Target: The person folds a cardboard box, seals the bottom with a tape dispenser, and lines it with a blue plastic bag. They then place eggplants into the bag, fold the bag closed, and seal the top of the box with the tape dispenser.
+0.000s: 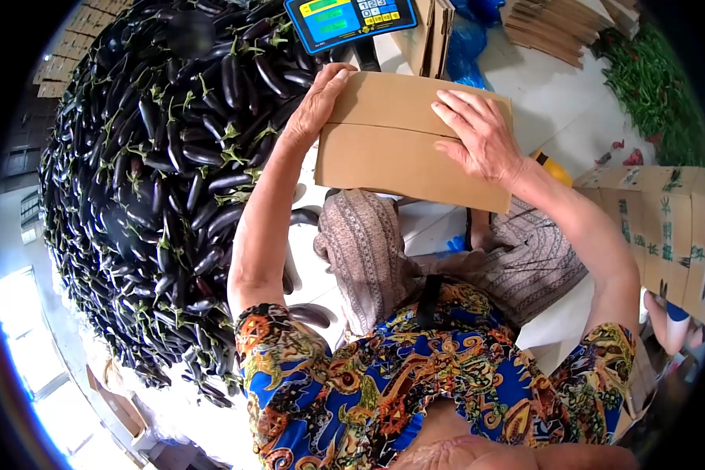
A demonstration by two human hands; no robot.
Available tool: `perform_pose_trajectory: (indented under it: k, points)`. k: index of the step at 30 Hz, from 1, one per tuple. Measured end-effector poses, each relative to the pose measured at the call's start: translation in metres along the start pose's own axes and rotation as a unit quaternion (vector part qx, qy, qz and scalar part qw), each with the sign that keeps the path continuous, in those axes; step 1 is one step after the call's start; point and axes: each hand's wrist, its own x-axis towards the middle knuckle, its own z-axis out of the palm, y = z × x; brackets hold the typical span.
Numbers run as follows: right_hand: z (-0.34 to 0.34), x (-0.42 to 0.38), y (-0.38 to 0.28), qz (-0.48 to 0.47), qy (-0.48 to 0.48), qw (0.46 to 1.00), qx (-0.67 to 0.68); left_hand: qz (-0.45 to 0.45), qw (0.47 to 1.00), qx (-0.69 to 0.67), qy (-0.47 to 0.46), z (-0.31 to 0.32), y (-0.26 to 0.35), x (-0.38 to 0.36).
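Note:
A brown cardboard box (399,157) is in front of me above my knees, its two top flaps meeting along a seam. My left hand (319,106) grips the box at its far left corner, fingers bent over the edge and partly hidden. Flat on the right part of the top lies my right hand (482,137), its fingers stretched out across the seam. What is inside the box cannot be seen.
A large heap of eggplants (172,172) fills the left side. Beyond the box stand a digital scale display (352,19) and folded cardboard (435,39). Green peppers (658,94) lie far right, above a printed carton (658,227). Flattened cardboard (556,27) is stacked at the back.

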Motion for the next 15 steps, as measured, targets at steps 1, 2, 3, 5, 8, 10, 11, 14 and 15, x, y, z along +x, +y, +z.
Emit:
perform_pose_trajectory:
  k: [1,2,3,5,8,10,11,14,15]
  points:
    - [0.003,0.003,-0.001,-0.002,0.015,1.000,0.004,0.009,1.000,0.016,-0.004,-0.002,-0.002,-0.002]
    - [0.004,0.006,-0.004,-0.005,0.029,1.000,0.010,0.018,0.999,0.031,-0.007,-0.003,-0.004,-0.005]
    - [0.005,0.012,-0.004,-0.011,0.045,0.999,0.011,0.031,0.998,0.045,-0.008,-0.005,-0.005,-0.005]
    - [0.008,0.012,-0.004,-0.017,0.047,0.999,0.010,0.078,0.989,0.119,0.041,-0.002,-0.012,-0.004]
    - [0.008,0.013,0.002,-0.026,0.049,0.998,0.020,0.148,0.973,0.159,0.082,0.006,-0.005,-0.006]
    - [0.002,0.015,0.007,-0.028,0.032,0.998,0.052,0.148,0.967,0.187,0.091,0.008,0.002,-0.008]
    - [-0.004,0.017,0.008,-0.035,0.079,0.994,0.063,0.155,0.963,0.204,0.077,0.003,0.000,-0.008]
    - [-0.026,0.022,0.047,0.027,-0.035,0.977,0.206,0.162,0.956,0.239,0.061,0.002,0.008,-0.011]
    - [-0.025,0.016,0.063,0.049,0.075,0.973,0.214,0.145,0.961,0.226,0.063,0.004,0.012,-0.013]
